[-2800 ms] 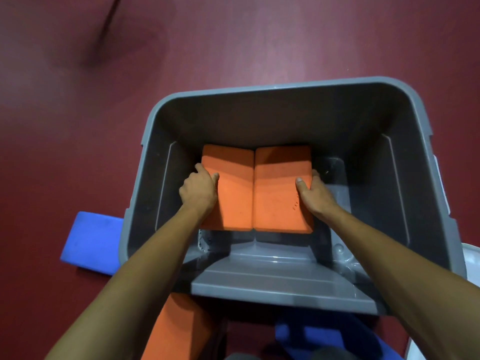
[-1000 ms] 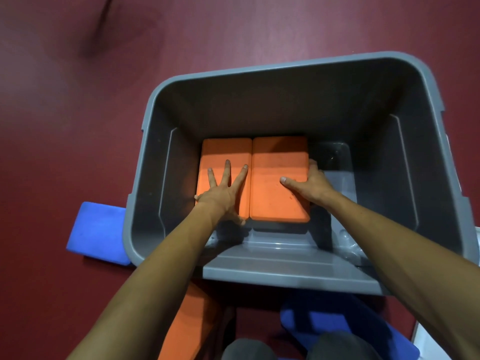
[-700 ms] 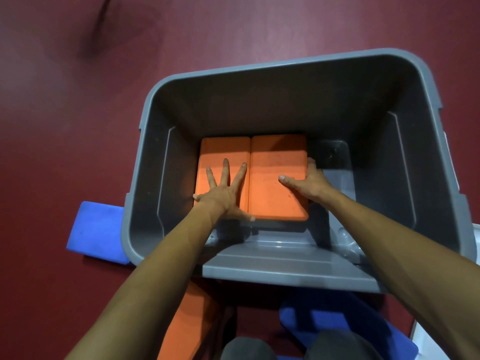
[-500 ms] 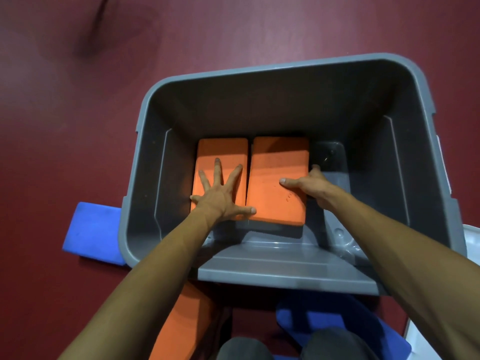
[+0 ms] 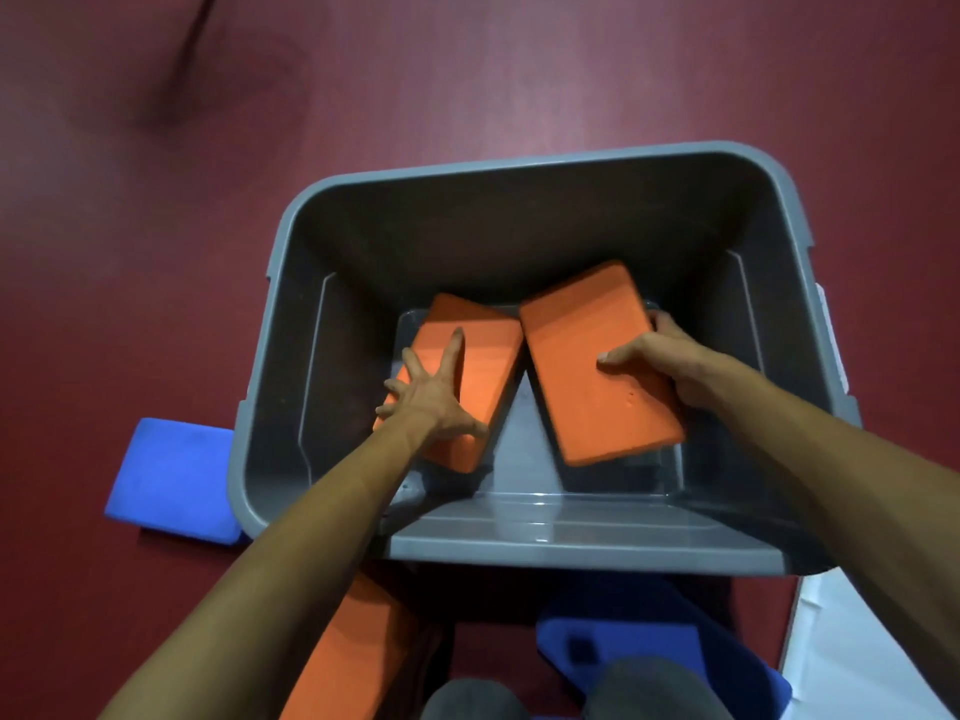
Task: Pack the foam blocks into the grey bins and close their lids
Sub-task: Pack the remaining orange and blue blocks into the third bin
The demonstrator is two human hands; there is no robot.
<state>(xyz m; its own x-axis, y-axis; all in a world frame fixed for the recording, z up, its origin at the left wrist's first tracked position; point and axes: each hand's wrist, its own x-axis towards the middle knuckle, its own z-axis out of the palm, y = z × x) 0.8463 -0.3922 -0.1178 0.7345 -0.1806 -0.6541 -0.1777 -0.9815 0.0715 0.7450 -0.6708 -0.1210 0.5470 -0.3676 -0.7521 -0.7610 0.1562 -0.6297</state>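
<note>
Now the two orange blocks splay apart in the bin

Left of the grey bin (image 5: 519, 166) lies a blue block (image 5: 171, 475). Inside, the left hand (image 5: 434, 394) presses flat, fingers spread, on the left orange block (image 5: 480, 376); the right hand (image 5: 657, 363) clamps the right orange block (image 5: 587, 356). Flush a moment ago, they now angle apart, probably being rearranged. Blocks nearer than the bin are cut off; no lid shows.

Open rectangular grey plastic bin (image 5: 270, 407), no lid fitted, holds two rectangular orange foam blocks. Left orange block (image 5: 480, 356) lies tilted rightward; right orange block (image 5: 576, 345) tilted leftward. Their far corners meet; near ends diverge, exposing the bin bottom.
</note>
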